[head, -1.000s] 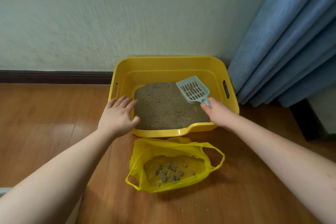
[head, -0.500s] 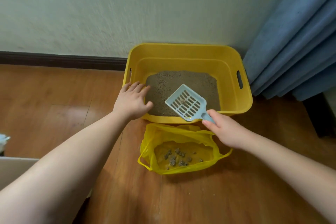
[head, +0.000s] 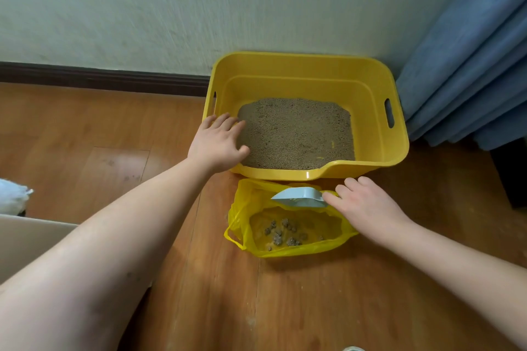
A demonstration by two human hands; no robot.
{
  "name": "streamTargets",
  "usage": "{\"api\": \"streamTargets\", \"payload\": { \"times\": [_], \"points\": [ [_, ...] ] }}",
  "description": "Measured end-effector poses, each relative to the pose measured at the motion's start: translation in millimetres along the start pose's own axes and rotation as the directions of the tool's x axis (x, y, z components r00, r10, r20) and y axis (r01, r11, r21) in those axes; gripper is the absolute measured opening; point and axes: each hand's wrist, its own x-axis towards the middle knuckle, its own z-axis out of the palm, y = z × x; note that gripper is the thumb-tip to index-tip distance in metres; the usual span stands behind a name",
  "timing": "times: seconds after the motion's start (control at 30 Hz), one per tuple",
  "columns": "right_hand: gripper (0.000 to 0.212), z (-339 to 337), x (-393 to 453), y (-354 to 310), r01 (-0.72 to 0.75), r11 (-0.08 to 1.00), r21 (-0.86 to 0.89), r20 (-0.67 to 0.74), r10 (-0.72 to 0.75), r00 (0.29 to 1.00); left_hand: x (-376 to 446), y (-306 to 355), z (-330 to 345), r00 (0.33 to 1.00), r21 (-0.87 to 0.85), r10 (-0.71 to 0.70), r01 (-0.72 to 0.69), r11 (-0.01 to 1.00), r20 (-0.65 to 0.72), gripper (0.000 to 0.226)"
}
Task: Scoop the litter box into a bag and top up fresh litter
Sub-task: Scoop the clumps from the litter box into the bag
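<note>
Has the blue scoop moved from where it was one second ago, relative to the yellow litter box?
Yes. The scoop left the litter box, crossed its near rim and is now tipped over the yellow bag, held by the right hand.

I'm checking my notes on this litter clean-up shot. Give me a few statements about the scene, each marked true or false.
1. The right hand holds the scoop over the open bag. True.
2. The left hand grips the bag. False: it rests on the litter box rim.
3. Clumps lie inside the bag. True.
4. The bag sits inside the litter box. False: it sits on the floor in front of it.
</note>
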Motion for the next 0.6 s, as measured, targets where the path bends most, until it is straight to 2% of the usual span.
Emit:
{"api": "streamTargets", "payload": {
  "times": [0.17, 0.27, 0.33, 0.43, 0.5, 0.6],
  "points": [
    [0.031, -4.1, 2.0, -0.6, 0.019, 0.999, 0.037, -0.030, -0.018, 0.999, 0.6, 0.3, -0.8, 1.000, -0.003, -0.001, 0.001, 1.000, -0.001, 0.065],
    [0.020, -10.8, 6.5, 4.3, -0.079, 0.989, 0.125, -0.038, 0.084, 0.996, 1.4, 0.5, -0.9, 1.000, -0.005, -0.004, 0.004, 1.000, -0.001, 0.065],
    [0.025, -16.7, 11.7, 10.3, -0.184, 0.955, 0.234, -0.047, 0.200, 0.979, 1.9, 0.7, -1.1, 1.000, -0.006, -0.005, 0.005, 1.000, 0.003, 0.065],
    [0.034, -25.8, 24.7, 24.4, -0.382, 0.828, 0.412, 0.068, 0.390, 0.918, 2.3, 0.8, -1.6, 1.000, -0.002, -0.005, 0.005, 1.000, 0.012, 0.067],
    [0.031, -27.9, 36.1, 38.2, -0.479, 0.710, 0.517, 0.161, 0.469, 0.869, 1.9, 0.6, -1.9, 1.000, -0.005, -0.002, 0.002, 1.000, 0.007, 0.069],
    [0.028, -24.9, 58.1, 66.6, -0.612, 0.612, 0.501, 0.350, 0.503, 0.790, 1.7, 0.3, -2.5, 1.000, -0.005, -0.001, 0.001, 1.000, 0.001, 0.069]
  ]
}}
